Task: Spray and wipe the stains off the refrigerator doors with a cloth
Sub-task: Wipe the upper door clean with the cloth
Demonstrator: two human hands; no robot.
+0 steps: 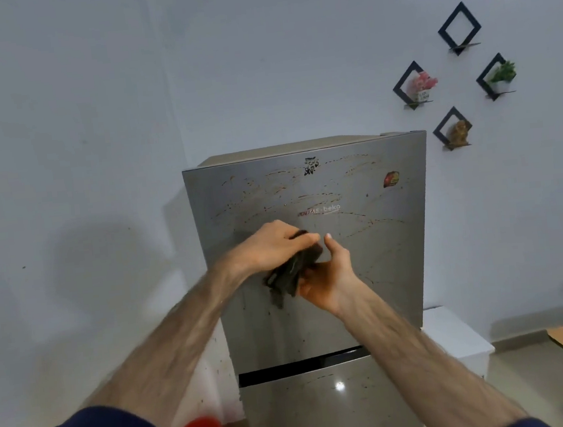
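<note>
cloth (287,274): dark, bunched between both hands, in front of the upper door (365,274).
left hand (273,245): closed over the top of the cloth.
right hand (327,277): holds it from under, thumb free.
stains (284,187): thin brown streaks, thickest above the logo.
advice: fold to a flat clean pad, then wipe from the top down in overlapping lines.
spray bottle: not in view.

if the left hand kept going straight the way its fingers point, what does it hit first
Most likely the right hand: the left hand, holding the dark crumpled cloth, points at its thumb, nearly touching. Depth is unclear; the stained steel refrigerator door lies behind.
</note>
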